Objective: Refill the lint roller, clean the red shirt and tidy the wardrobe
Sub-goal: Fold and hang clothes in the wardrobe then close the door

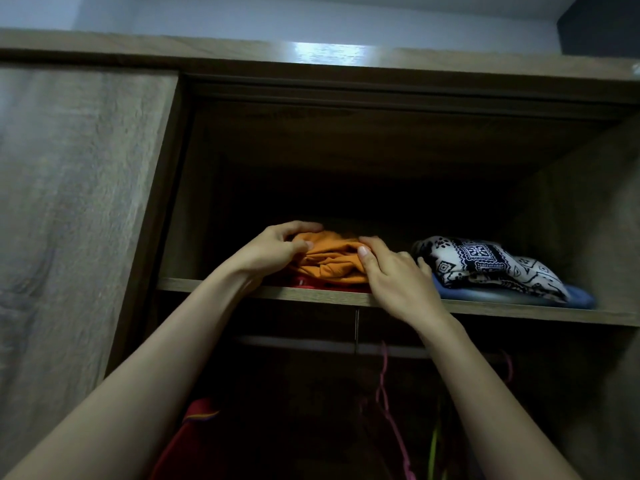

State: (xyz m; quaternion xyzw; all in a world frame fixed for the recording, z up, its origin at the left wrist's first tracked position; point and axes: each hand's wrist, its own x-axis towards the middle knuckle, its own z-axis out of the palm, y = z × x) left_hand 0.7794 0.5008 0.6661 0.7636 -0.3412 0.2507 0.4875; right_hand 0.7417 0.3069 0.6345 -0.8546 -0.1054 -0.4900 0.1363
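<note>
A folded orange garment (pixel 332 261) lies on the wardrobe's upper shelf (pixel 311 296), on top of something red (pixel 304 281) that shows only as a thin strip. My left hand (pixel 273 249) grips the orange garment's left end, fingers curled over its top. My right hand (pixel 398 275) holds its right end, thumb pressed on the cloth. A red shirt (pixel 194 434) hangs below at the lower left, mostly in shadow. No lint roller is in view.
A black-and-white patterned cloth (pixel 485 265) sits on a blue item (pixel 575 299) at the shelf's right. A hanging rail (pixel 311 344) runs under the shelf with pink hangers (pixel 384 393). A wooden sliding door (pixel 76 202) covers the left side.
</note>
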